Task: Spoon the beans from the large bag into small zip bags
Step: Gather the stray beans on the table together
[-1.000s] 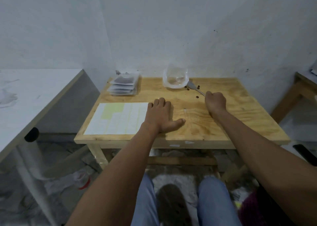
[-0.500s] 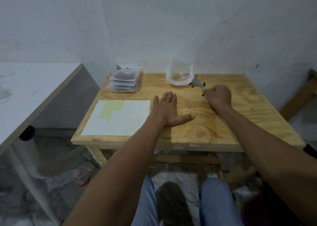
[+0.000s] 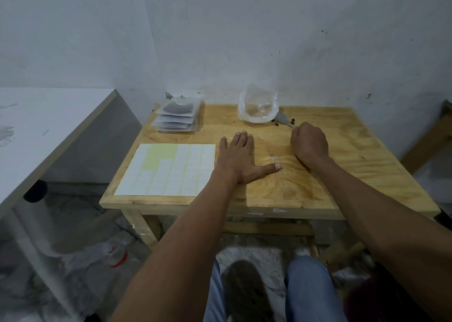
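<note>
A clear large bag [image 3: 258,107] stands open at the back of the wooden table [image 3: 354,150], looking nearly empty. A metal spoon [image 3: 283,119] lies just right of it, its bowl near the bag, with a few dark beans [image 3: 292,120] loose around it. My right hand [image 3: 309,143] is closed in a fist on the spoon's handle. My left hand [image 3: 241,159] rests flat on the tabletop, fingers spread, holding nothing. A stack of small zip bags [image 3: 177,116] holding dark beans sits at the back left.
A sheet of white labels [image 3: 168,170] lies on the table's front left, touching my left wrist's side. A white-topped desk [image 3: 44,135] stands to the left. A wooden frame [image 3: 430,140] is at the far right. My knees [image 3: 310,290] are below the table edge.
The view has shifted slightly, and my right hand has slid the spoon a little nearer the large bag. My left hand stays flat in the same spot.
</note>
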